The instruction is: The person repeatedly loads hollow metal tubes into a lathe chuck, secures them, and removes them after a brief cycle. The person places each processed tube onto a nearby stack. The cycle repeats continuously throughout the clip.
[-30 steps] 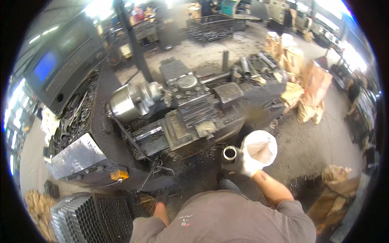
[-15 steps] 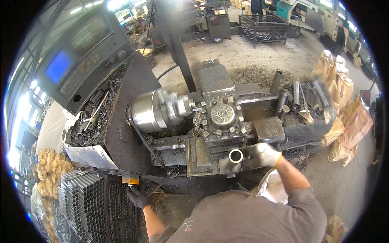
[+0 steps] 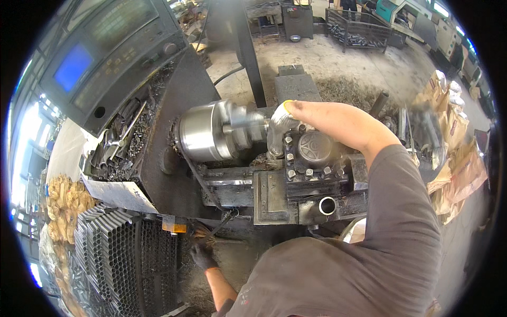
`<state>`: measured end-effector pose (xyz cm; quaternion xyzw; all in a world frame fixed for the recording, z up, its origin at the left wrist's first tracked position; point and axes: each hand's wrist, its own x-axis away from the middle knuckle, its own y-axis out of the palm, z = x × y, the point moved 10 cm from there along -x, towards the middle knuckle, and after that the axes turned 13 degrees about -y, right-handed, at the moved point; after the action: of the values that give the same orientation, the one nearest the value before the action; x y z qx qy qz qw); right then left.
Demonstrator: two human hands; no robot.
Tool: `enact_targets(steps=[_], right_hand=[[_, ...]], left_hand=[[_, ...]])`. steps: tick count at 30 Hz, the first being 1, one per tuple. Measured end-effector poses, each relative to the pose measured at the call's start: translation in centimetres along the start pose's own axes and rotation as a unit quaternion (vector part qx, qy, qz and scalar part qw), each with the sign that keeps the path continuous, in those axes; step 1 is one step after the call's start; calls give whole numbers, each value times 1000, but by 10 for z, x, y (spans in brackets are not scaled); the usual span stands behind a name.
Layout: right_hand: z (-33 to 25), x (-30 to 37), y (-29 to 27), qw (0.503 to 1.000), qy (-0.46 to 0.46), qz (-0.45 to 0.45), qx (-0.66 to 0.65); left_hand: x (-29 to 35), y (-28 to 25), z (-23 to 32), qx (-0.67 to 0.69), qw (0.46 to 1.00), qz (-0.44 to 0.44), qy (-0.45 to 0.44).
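My right hand (image 3: 281, 127), in a white glove with grey, dirty fingers, reaches over the square tool post (image 3: 315, 150) of a lathe. Its fingers bend down, pressed together, between the tool post and the shiny chuck (image 3: 203, 134); whatever lies inside them is hidden. The chuck and its jaws look smeared. Low at the left, my left hand (image 3: 203, 256) in a dark glove hangs below the orange-faced box (image 3: 174, 226) on the machine's front, not touching it. Its fingers are too dark and blurred to read. An open-ended metal tube (image 3: 327, 205) stands at the carriage front.
A control panel with a blue screen (image 3: 73, 67) leans at the left, above a tray of chips and tools (image 3: 119, 140). Stacked metal tubes (image 3: 111, 259) fill the lower left. Brown sacks (image 3: 457, 164) stand at the right. A wire-mesh bin (image 3: 356, 33) sits far back.
My right hand has gone from the carriage's right front up and left to the tool post beside the chuck. My left hand has dropped away from the orange-faced box. The view has shifted slightly.
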<state>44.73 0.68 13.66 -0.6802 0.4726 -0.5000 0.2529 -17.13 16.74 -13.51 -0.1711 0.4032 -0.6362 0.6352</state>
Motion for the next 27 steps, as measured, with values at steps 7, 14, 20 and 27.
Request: enact_targets(steps=[7,14,20,27], right_hand=[[128,37,-34,983,-24,161,87],[236,201,-67,824,314,470,44],[172,143,81,979,177,59,-84],[260,204,-119,838,310,445,60]], left_hand=[[104,52,-98,341,813,-182,-436],[117,91,-81,-240,912,-313,111],[117,95,-59,314,775,-257,-485],[79,77,77,180,888,-342,-248]])
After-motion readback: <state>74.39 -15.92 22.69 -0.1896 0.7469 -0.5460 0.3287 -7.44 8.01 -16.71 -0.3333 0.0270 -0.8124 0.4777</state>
